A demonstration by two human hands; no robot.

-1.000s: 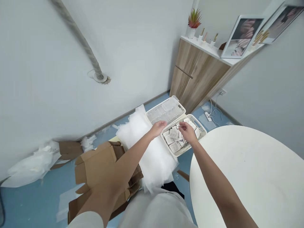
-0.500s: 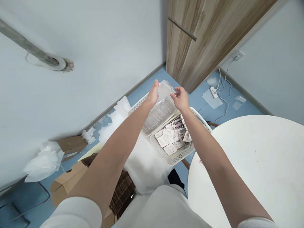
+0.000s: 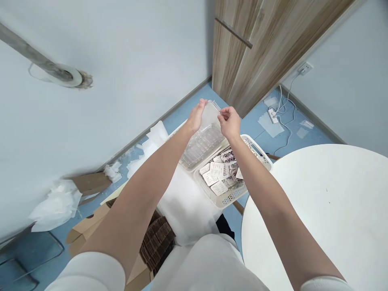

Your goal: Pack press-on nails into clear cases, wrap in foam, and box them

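A clear plastic box (image 3: 209, 115) is between my two hands over the white baskets. My left hand (image 3: 196, 117) grips its left edge, with the fingertips near the top corner. On the opposite edge, my right hand (image 3: 229, 122) pinches the rim between thumb and fingers. Beneath them, a white perforated basket (image 3: 182, 128) holds clear plastic trays (image 3: 200, 148). A second white basket (image 3: 232, 197), beside it on the right, contains several small white cards (image 3: 216, 171) and packs with dark round items (image 3: 228, 157). My right forearm hides part of this basket.
A round white table (image 3: 321, 202) stands close on the right. Cardboard boxes (image 3: 87, 226) and white plastic wrapping (image 3: 57, 208) lie at the left. Ahead are a wooden cabinet (image 3: 242, 60) and a power strip (image 3: 273, 116) with cables on the blue floor.
My right fingers have closed in on the box's rim. My left hand has turned so its fingers lie against the left edge. The view has shifted slightly.
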